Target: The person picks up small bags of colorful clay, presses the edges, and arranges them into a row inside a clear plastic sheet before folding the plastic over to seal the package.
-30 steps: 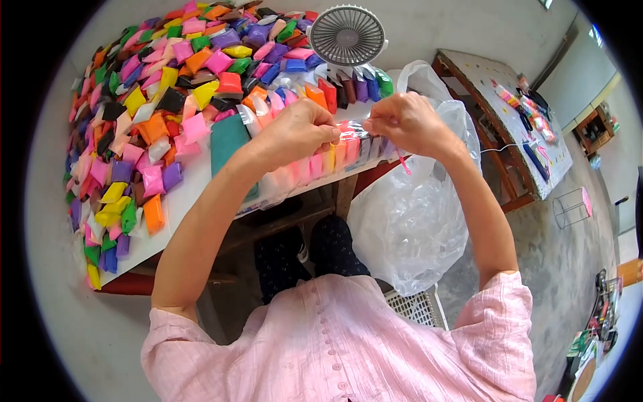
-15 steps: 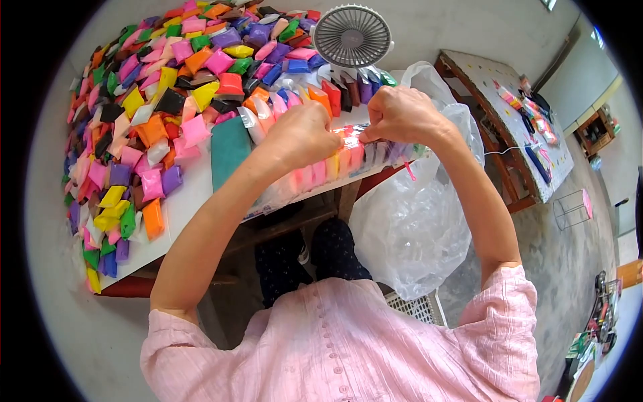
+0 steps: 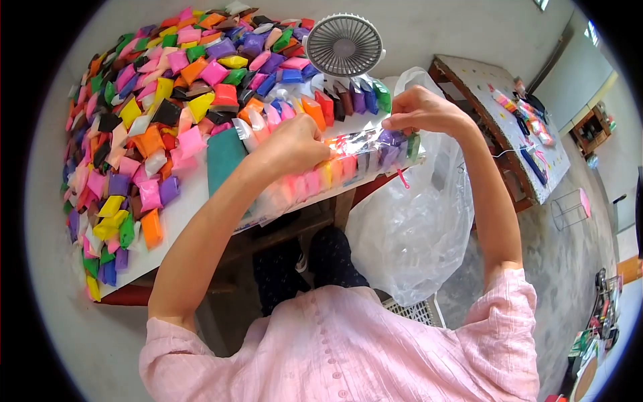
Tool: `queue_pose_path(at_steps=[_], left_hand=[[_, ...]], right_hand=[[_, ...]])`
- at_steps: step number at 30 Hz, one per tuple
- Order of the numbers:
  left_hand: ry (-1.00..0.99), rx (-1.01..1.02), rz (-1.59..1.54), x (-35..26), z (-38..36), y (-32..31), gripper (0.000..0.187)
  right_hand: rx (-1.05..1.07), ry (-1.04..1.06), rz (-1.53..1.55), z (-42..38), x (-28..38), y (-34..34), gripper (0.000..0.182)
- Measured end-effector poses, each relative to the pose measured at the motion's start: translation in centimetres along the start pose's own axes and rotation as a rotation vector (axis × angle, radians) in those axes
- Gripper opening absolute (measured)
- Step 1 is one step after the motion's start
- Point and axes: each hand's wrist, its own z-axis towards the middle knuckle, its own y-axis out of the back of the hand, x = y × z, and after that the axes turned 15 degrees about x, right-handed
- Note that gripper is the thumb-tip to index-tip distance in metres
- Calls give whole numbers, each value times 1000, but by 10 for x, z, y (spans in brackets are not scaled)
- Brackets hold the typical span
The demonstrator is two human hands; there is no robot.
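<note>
Two hands – left hand (image 3: 289,144), right hand (image 3: 418,110) – fingers pinching one clear packet sleeve (image 3: 362,157)

From where I stand, the left hand (image 3: 291,149) covers the middle of the clear sleeve of coloured packets (image 3: 335,167), so its grip there is hidden. The right hand (image 3: 418,110) pinches the sleeve's far end, fingertips too small to make out. The fan (image 3: 343,45) hides the packets behind it. Items on the far desk (image 3: 509,107) are too small and blurred to name.
</note>
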Motion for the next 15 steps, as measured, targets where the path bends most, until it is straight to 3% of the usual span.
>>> queue_pose_path(at_steps=[4,11,15], left_hand=[[-26,-30,-49,2,0,-3,26],[-50,25,-90,1,-3,-1,31],[-82,67,-149,9,-1,-1,35]], right_hand=[[-109,4,143,-23,-17,2,41],[-113,175,488,-31,-34,-14,23],[-206,78,543,-32,-26,-24,20]])
